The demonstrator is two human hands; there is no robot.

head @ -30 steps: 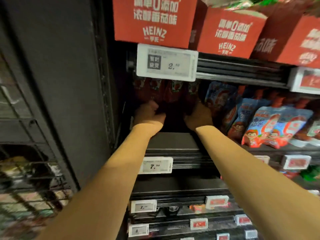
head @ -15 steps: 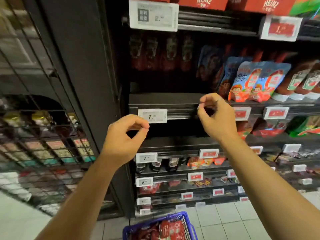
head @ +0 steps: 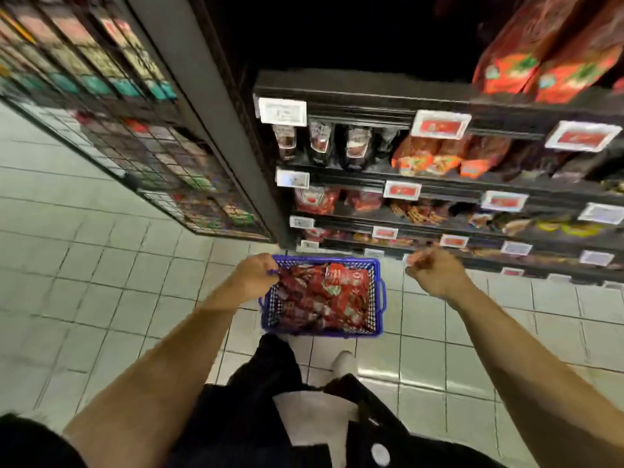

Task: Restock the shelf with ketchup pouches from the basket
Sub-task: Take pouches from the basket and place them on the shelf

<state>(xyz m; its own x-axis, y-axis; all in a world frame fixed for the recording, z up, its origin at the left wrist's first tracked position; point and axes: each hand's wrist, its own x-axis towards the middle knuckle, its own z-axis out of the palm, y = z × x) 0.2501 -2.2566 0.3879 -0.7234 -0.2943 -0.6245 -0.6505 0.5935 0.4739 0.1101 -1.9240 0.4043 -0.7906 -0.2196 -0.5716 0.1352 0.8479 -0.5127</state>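
A blue plastic basket (head: 377, 298) stands on the tiled floor in front of my feet, filled with several red ketchup pouches (head: 324, 298). My left hand (head: 253, 278) is down at the basket's left rim, over the pouches. Its fingertips are hidden behind the back of the hand, so a grip cannot be made out. My right hand (head: 435, 275) hovers to the right of the basket, above the floor, with its fingers loosely curled and nothing in it. The shelf (head: 354, 96) rises behind the basket, with red pouches (head: 315, 199) on a lower level.
Dark shelves with white and red price tags (head: 283, 111) fill the upper right. A black upright post (head: 209, 106) and a wire rack (head: 135, 130) of goods stand to the left. Pale floor tiles (head: 101, 282) surround the basket. My white shoe (head: 344, 363) is just behind it.
My view has swung from the shelf down to the floor. Both hands dropped from shelf height. The left hand has reached the basket's rim and the right hangs beside it.
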